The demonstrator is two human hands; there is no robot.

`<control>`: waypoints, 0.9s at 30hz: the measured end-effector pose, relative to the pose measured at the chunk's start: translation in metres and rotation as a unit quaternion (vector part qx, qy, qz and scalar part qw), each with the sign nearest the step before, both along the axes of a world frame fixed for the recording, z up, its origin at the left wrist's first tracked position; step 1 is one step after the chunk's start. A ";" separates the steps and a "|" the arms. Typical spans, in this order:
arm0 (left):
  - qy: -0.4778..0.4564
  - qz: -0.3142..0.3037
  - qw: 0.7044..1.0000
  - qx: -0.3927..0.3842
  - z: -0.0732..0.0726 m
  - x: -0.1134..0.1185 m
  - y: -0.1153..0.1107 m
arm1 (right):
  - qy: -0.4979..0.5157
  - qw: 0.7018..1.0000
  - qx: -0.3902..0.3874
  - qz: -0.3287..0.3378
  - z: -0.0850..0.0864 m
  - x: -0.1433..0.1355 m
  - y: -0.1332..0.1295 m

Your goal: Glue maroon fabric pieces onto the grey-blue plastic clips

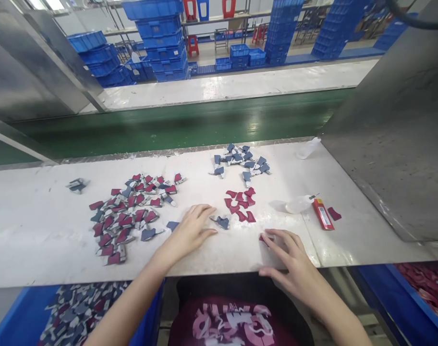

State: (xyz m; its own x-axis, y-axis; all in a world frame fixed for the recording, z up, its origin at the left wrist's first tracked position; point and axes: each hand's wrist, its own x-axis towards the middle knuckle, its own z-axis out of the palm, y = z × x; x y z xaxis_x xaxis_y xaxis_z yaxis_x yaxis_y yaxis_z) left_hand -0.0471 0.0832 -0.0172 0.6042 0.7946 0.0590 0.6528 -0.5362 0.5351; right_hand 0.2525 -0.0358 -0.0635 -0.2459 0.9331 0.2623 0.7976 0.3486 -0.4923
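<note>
My left hand [190, 229] lies flat on the white worktable [42, 230], fingers spread, its tips touching a small blue-grey piece [222, 221]. My right hand [289, 257] rests near the table's front edge, fingertips pressing on a small red piece [265, 238]. To the left spreads a big pile of joined red-and-blue pieces [127, 214]. Ahead of my hands lies a small group of red pieces [240, 204], and farther back a cluster of blue-grey pieces [240, 161].
A red lighter [322, 214], a lone red piece [334, 213] and a clear plastic scrap [298, 204] lie at right. A green conveyor belt [176, 127] runs behind the table. Blue bins [20, 317] with pieces sit below the table edge. A metal panel [395, 144] slopes at right.
</note>
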 end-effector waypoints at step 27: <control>-0.416 0.297 0.843 -0.168 -0.011 0.055 -0.078 | 0.533 0.811 -0.098 -0.219 0.044 -0.105 0.024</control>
State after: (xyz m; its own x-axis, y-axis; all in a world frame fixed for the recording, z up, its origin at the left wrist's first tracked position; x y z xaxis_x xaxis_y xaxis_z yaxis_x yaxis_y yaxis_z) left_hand 0.0080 0.0053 -0.0285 -0.0458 0.9987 -0.0240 0.0767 0.0275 0.9967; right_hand 0.1479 -0.0118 -0.0190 0.3899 0.9191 -0.0564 -0.0914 -0.0223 -0.9956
